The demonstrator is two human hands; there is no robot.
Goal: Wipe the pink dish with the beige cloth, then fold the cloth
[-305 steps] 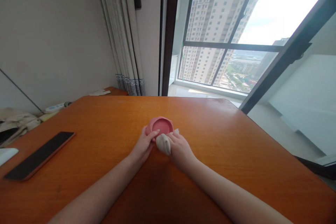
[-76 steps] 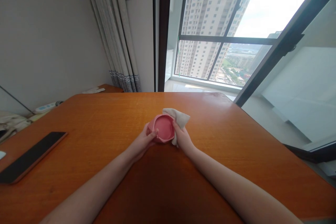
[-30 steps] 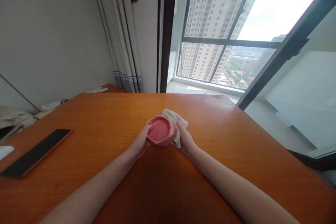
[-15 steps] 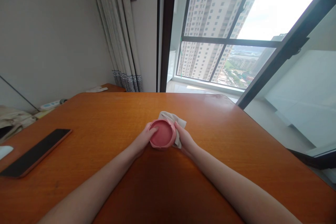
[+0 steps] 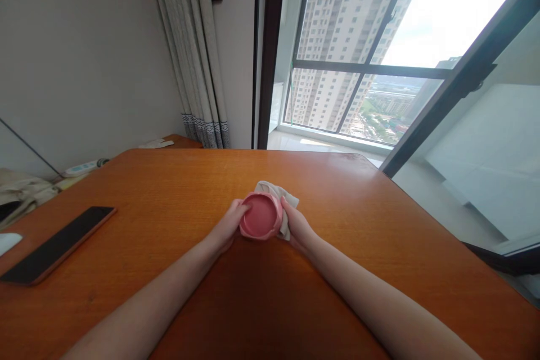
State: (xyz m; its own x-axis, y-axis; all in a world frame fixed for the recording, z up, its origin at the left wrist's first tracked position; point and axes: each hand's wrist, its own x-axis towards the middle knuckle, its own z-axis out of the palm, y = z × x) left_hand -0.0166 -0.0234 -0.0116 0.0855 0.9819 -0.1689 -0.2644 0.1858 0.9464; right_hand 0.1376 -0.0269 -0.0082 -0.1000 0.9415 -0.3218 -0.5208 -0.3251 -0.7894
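A pink round dish with a faceted rim [image 5: 261,217] is held up over the wooden table, its hollow side tilted toward me. My left hand [image 5: 231,224] grips its left edge, thumb over the rim and fingers hidden behind. A pale, crumpled cloth [image 5: 270,188] lies behind and along the right side of the dish. My right hand [image 5: 296,220] is closed on this cloth, pressing it against the dish's right rim; most of its fingers are out of sight behind.
The wooden table [image 5: 177,191] spreads around my arms. On its left lies a dark-screened phone [image 5: 59,244], with a white object [image 5: 9,243] at the edge beside it. Beyond the table are a grey curtain [image 5: 189,50] and a large window [image 5: 363,67].
My left thumb has drawn back slightly toward the rim of the dish. Dish, cloth and right hand have barely moved.
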